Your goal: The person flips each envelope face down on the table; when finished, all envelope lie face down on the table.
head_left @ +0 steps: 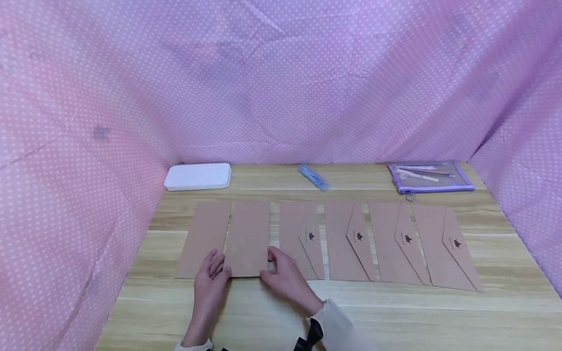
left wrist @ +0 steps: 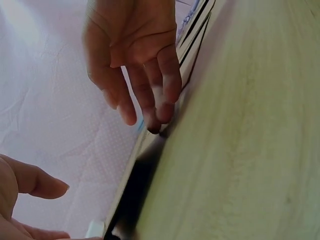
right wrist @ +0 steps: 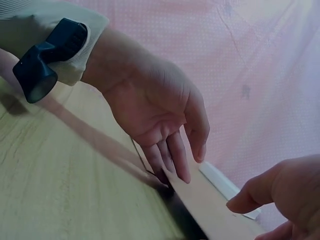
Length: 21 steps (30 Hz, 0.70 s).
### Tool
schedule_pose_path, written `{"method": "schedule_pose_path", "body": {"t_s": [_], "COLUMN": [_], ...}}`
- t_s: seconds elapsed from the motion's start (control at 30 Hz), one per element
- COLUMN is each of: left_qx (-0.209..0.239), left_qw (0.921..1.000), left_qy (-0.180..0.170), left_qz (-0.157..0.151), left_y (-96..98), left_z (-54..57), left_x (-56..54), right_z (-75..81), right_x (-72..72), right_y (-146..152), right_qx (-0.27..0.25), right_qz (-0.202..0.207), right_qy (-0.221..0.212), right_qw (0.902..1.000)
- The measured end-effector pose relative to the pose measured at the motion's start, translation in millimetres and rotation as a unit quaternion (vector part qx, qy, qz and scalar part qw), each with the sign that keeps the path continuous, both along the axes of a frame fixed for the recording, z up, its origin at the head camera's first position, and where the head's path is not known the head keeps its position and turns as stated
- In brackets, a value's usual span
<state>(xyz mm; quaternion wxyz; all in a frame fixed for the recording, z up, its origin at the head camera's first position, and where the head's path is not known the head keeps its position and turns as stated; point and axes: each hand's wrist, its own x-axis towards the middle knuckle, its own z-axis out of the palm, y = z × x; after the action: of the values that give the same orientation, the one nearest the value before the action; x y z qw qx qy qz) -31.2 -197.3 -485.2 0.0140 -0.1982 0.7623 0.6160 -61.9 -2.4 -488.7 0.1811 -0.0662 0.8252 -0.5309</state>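
Note:
Both hands are at the near end of a plain brown envelope [head_left: 248,233], second from the left in a row. My left hand [head_left: 209,281] touches its left edge, fingers loosely extended; the right wrist view shows this hand's thumb standing apart above the paper. At the right edge, my right hand [head_left: 288,279] has its fingertips against the paper, and its thumb [right wrist: 250,192] is raised off it. A dark shadow lies under the envelope's near edge [right wrist: 192,210]. Another plain envelope [head_left: 204,232] lies just left, partly behind the left hand.
Right of these lie several envelopes, flap side up with crown prints, the nearest envelope [head_left: 289,232] beside the right hand. Along the back of the wooden table [head_left: 430,320] are a white case [head_left: 197,177], a blue packet [head_left: 313,177] and a purple-edged zip pouch [head_left: 448,182] with pens.

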Motion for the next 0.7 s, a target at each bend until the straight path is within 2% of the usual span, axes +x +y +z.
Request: {"method": "schedule_pose_path", "body": {"t_s": [0.2, 0.43, 0.7], "left_qx": [0.0, 0.011, -0.015], "left_qw": [0.9998, 0.9998, 0.9996], "left_qy": [0.012, 0.013, 0.02], "left_qz": [-0.013, -0.011, -0.016], "left_y": [1.3, 4.6, 5.4], "left_z": [1.5, 2.0, 7.4], "left_x": [2.1, 3.5, 3.7], "right_z": [5.9, 8.6, 8.8], "right_x": [2.6, 3.3, 4.0], "right_y": [2.4, 4.0, 8.5], "right_qx": [-0.016, -0.014, -0.018], "right_qz": [0.008, 0.014, 0.021], "right_qy": [-0.025, -0.021, -0.021], "right_qw": [0.9995, 0.9996, 0.9994]}}
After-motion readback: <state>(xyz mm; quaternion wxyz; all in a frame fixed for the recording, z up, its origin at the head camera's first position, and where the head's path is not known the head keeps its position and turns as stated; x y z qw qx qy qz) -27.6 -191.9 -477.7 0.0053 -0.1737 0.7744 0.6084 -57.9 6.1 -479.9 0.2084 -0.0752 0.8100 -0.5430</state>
